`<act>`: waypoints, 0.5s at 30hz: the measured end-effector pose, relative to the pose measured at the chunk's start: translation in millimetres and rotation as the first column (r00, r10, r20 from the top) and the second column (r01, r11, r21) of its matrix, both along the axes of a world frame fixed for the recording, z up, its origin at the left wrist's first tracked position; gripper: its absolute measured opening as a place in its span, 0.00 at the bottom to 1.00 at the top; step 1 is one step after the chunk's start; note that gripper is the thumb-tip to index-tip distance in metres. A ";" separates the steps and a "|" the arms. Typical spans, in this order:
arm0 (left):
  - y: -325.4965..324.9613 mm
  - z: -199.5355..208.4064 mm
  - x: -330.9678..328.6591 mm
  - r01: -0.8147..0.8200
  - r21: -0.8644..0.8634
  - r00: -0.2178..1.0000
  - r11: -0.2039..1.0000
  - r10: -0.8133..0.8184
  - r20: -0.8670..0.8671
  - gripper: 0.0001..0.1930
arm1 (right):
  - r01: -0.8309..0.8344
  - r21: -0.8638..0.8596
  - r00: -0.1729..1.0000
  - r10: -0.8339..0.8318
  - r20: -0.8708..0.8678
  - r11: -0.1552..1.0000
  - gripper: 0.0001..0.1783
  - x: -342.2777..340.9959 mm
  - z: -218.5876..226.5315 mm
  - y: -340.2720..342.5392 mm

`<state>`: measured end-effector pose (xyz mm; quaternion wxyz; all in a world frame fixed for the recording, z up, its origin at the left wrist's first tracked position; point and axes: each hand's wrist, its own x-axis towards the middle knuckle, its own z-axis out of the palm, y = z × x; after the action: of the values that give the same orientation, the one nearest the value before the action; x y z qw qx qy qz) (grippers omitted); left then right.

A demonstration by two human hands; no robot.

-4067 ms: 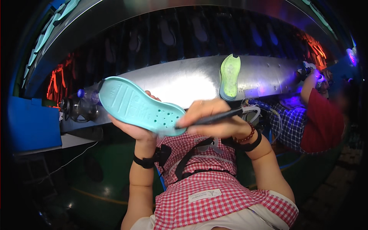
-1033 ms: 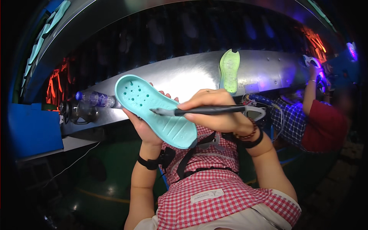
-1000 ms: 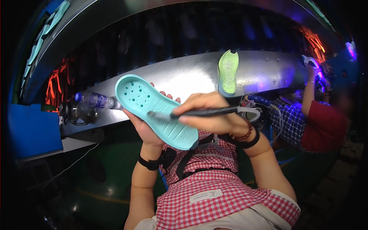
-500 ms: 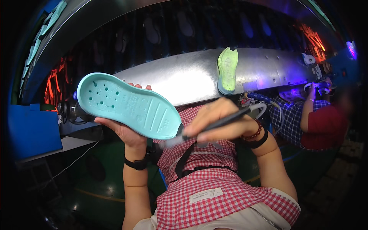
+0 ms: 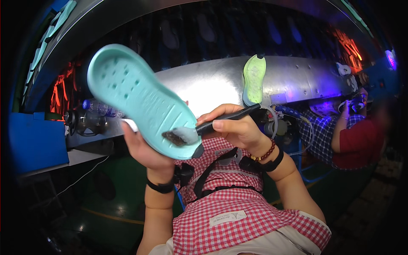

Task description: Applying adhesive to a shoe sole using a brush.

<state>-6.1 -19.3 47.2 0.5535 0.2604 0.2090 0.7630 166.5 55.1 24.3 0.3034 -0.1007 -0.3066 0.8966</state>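
My left hand (image 5: 144, 149) holds up a turquoise shoe sole (image 5: 138, 100) from underneath, its hollow inner side facing me, toe end raised to the upper left. My right hand (image 5: 238, 129) grips a black-handled brush (image 5: 212, 125) like a pen. The wet bristles (image 5: 176, 137) press on the heel end of the sole. A black band sits on my left wrist, a bead bracelet and black band on the right.
A shiny metal conveyor ledge (image 5: 297, 83) curves across behind, carrying a pale green sole (image 5: 254, 80). A plastic bottle (image 5: 102, 108) lies at the left by a blue box (image 5: 36, 142). Another person in red and checked sleeves (image 5: 352, 136) works at the right.
My left hand has lifted and tilted the sole higher and nearer the camera. The brush has moved from the sole's edge onto its heel end.
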 end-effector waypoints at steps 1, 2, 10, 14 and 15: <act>-2.1 -4.5 16.1 -0.049 0.048 0.952 0.998 0.032 0.306 0.36 | -0.006 0.000 1.000 0.006 -0.002 1.000 0.10 -3.0 1.8 -3.4; -1.6 -5.2 17.6 -0.053 0.048 0.952 0.997 0.036 0.304 0.36 | 0.024 0.005 1.000 -0.024 -0.002 1.000 0.09 -6.0 3.5 -6.4; 0.7 -14.7 7.5 0.063 0.030 0.936 0.998 -0.069 0.346 0.35 | 0.034 0.710 0.939 -0.266 0.219 0.703 0.12 5.1 24.4 -4.6; 6.2 -19.2 -0.3 0.100 0.055 0.950 0.993 -0.112 0.292 0.35 | 0.019 0.882 0.969 -0.227 0.099 0.470 0.12 -3.7 33.4 -7.0; 5.6 -16.6 0.7 0.104 0.056 0.942 0.993 -0.116 0.316 0.35 | -0.014 0.873 0.979 -0.171 0.111 0.487 0.12 -3.3 37.2 -3.6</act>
<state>-5.4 -13.8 30.6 0.6166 0.1558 0.0873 0.7667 163.2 51.5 61.6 0.3236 -0.0295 -0.7384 0.5908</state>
